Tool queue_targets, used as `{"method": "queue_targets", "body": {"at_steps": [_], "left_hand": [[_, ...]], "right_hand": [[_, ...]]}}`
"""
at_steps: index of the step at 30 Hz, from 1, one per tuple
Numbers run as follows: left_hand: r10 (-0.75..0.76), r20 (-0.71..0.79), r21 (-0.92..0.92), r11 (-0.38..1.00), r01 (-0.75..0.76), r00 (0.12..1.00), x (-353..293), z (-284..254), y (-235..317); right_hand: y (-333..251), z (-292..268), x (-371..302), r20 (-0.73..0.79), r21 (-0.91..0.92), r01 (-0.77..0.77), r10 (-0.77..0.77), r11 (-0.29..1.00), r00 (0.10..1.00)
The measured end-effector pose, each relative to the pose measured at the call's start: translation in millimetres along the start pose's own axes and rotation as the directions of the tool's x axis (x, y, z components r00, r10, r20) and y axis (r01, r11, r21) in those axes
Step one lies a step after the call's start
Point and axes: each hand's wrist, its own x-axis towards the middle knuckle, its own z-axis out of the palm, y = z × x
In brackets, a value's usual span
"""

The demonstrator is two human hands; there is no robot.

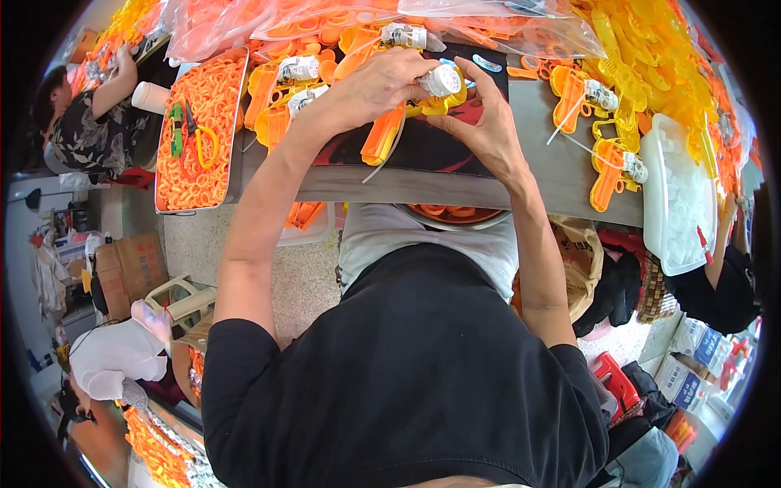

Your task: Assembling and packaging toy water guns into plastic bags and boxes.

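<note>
Over the table's near middle, my left hand (382, 84) grips an orange and yellow toy gun from above, its fingers closed round the body. A white, ridged cylinder end (443, 80) sticks out past those fingers, and the orange handle (381, 137) hangs below with a thin pale tube beside it. My right hand (490, 128) curves round the yellow front part (446, 104) of the same gun, thumb at its lower edge and index finger above. Other half-built toy guns (281, 89) with white cylinders lie left of my hands, and more toy guns (576, 98) lie to the right.
A tray of orange rings (191, 183) at the left carries green-handled cutters (176, 130). Yellow shells (618, 61) pile up at the far right, above a white bin (669, 220) of translucent parts. Bagged orange parts (325, 20) line the back. Other people sit at both sides.
</note>
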Motion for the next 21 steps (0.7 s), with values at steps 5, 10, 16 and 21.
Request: {"method": "queue_targets", "body": {"at_steps": [5,10,16,21], "left_hand": [[-0.087,-0.065,-0.014,0.996,0.086,0.994,-6,5,8],[-0.105,-0.109,-0.042,0.994,0.101,0.988,-8,6,3],[-0.063,-0.124,-0.031,0.998,0.059,0.990,-8,7,0],[-0.124,-0.124,-0.095,0.989,0.112,0.985,-9,8,4]], "right_hand": [[2,5,-2,0.007,0.081,-0.037,0.036,0.996,0.999],[3,6,0,-0.019,0.073,-0.014,0.015,0.997,1.000],[6,6,1,-0.022,0.060,0.018,-0.017,0.998,1.000],[9,6,2,-0.028,0.068,0.035,-0.034,0.997,0.999]]}}
